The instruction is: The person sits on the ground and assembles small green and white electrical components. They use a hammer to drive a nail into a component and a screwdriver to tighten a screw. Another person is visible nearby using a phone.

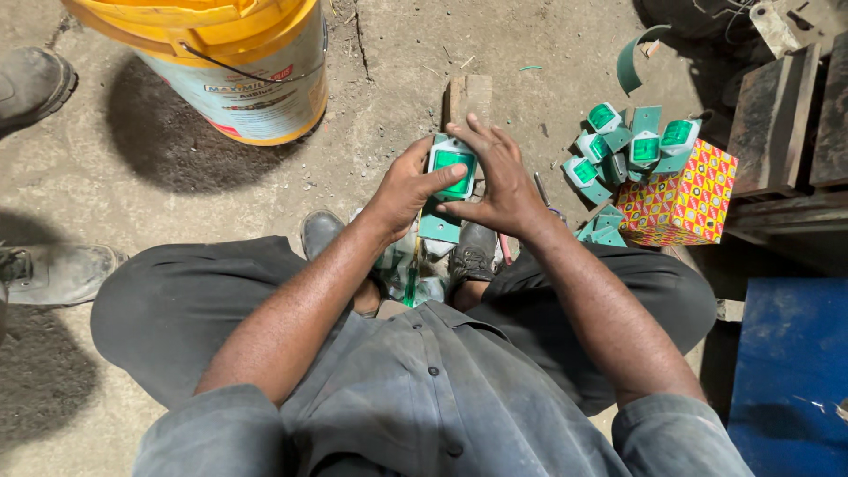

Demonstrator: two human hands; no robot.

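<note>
- A small green-faced unit [453, 168] is held between both hands above a wooden block [468, 95], just beyond the person's shoes [473, 252].
- The left hand [402, 190] is closed on the unit's left edge, with the thumb laid across its lower face.
- The right hand [503, 177] is closed on its right edge, with fingers spread over the top rim.
- The step in hand is judged to be the pressing or seating of the green insert into its pale frame; the next move would call for even pressure on both sides, so that the frame is not tilted.
- The unit is rectangular with rounded corners: a glossy green window set in a whitish, hard-looking housing. A flat teal plate [439, 228] is seen just below it.
- A green-handled screwdriver [412, 281] lies between the shoes, near the body.
- To the right, a heap of like units [632, 146] is piled on and against a patterned red-and-yellow carton [682, 199], with loose teal plates beside it.
- A curved teal strip [632, 60] lies farther off on the right.
- A smooth yellow plastic bucket [243, 62] with a wire handle stands far left.
- The concrete floor [177, 185] is rough, dusty and cracked.
- Another person's boots [44, 265] are seen at the left edge.
</note>
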